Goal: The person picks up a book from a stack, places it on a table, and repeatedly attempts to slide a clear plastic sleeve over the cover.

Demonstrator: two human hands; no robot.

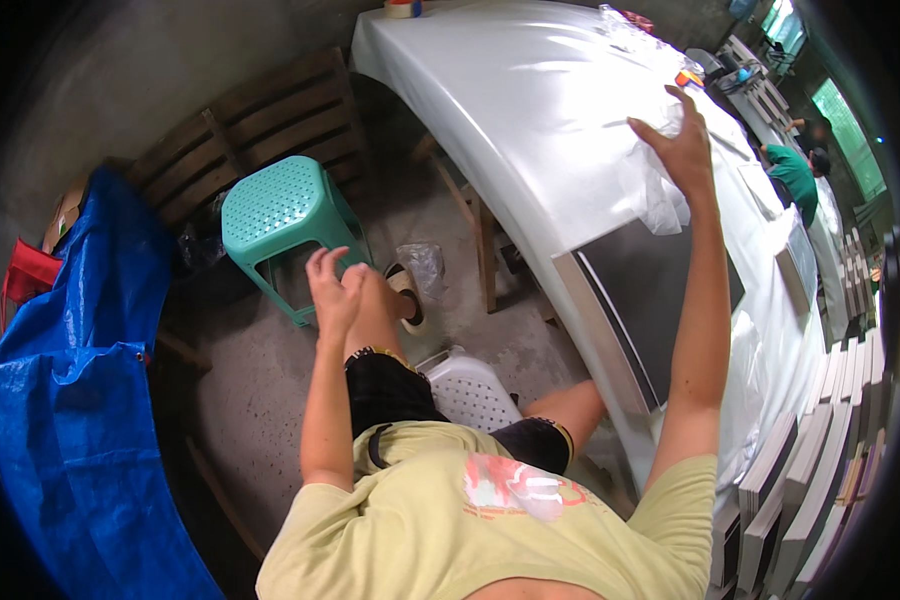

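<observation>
My left hand is raised over my thigh with its fingers apart and holds nothing. Nearest to it is a green plastic stool with a perforated seat. Over the white-covered table, my right hand reaches out, thumb and fingers spread. Crumpled translucent plastic film shows beside and behind this hand; whether they touch, I cannot tell. Under my right forearm lies a flat dark panel with a pale frame edge, partly hidden by the arm.
A white plastic stool stands between my legs. Blue tarpaulin drapes at the left, near a wooden pallet. Framed panels are stacked upright at the right. A person in green is beyond the table.
</observation>
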